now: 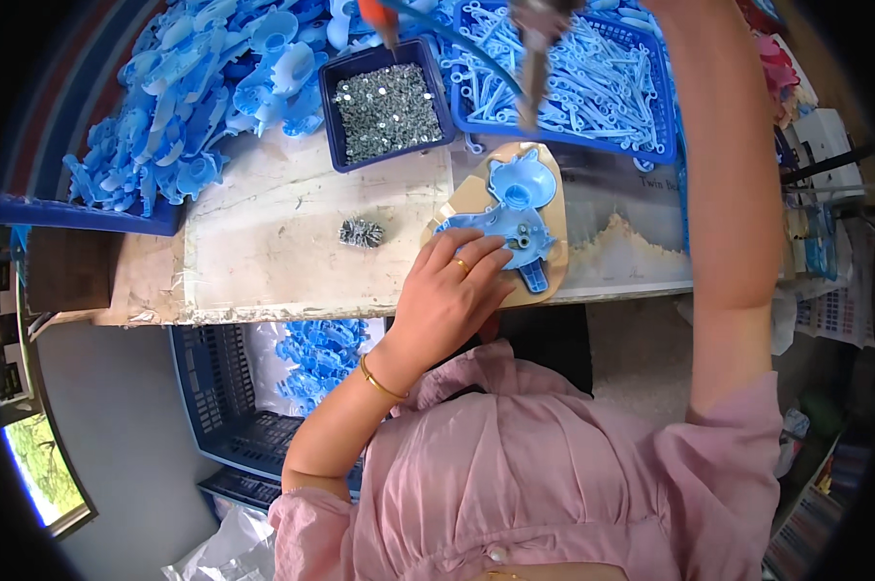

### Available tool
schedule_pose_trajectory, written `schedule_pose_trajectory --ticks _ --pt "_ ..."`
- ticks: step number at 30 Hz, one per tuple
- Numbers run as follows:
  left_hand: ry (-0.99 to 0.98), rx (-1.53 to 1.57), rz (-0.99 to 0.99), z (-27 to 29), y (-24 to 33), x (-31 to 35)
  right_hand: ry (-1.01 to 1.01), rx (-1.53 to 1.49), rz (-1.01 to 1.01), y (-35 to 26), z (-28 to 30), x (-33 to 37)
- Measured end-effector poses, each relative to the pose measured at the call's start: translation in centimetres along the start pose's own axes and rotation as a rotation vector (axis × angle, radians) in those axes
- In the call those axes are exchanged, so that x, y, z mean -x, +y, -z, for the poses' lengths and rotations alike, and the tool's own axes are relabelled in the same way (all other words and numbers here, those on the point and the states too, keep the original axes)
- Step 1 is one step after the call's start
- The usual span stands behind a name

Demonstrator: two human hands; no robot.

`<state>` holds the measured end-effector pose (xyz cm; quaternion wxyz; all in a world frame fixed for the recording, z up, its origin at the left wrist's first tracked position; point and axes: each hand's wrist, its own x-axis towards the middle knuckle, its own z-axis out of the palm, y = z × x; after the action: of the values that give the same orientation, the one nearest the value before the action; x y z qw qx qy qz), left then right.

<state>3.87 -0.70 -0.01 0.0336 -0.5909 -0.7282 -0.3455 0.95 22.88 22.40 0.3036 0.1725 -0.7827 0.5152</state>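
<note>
My left hand (454, 292) lies over the lower left of a light blue plastic toy shell (529, 184), its bent fingers pressing on it. The shell has a rounded head, a ring and a leg-like end, and sits in a tan holder (555, 276). A small round greyish piece (523, 230) shows in the shell beside my fingertips. My right forearm (726, 165) reaches up past the upper edge; the right hand is out of the picture. Above the holder hangs a blurred metal tool (534, 73), tip down, like a power screwdriver; its upper end is cut off.
A dark blue tray (336, 155) holds small metal screws; a little pile of screws (361, 232) lies on the table (263, 271). Blue shells (166, 145) heap at the left. A blue basket (583, 145) holds looped rods. An orange-tipped tool (379, 17) hangs above. Below stands a crate (214, 397).
</note>
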Motion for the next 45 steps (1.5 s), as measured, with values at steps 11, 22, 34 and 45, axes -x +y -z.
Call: schedule_pose_trajectory --ticks 11,22,34,45 --pt "-0.014 -0.130 -0.061 -1.7 -0.4 -1.2 0.311 -0.302 -0.347 -3.1 -3.4 8.4" --pt "-0.028 -0.142 -0.051 -1.7 -0.1 -1.2 0.488 -0.158 -0.010 0.8 -5.8 11.3" --pt "-0.024 -0.073 -0.005 0.5 1.2 -1.3 0.148 -0.270 0.060 -0.6 2.8 2.4" --pt "-0.690 -0.238 0.665 22.3 5.3 6.1 0.573 1.074 -0.499 14.6 20.0 21.5"
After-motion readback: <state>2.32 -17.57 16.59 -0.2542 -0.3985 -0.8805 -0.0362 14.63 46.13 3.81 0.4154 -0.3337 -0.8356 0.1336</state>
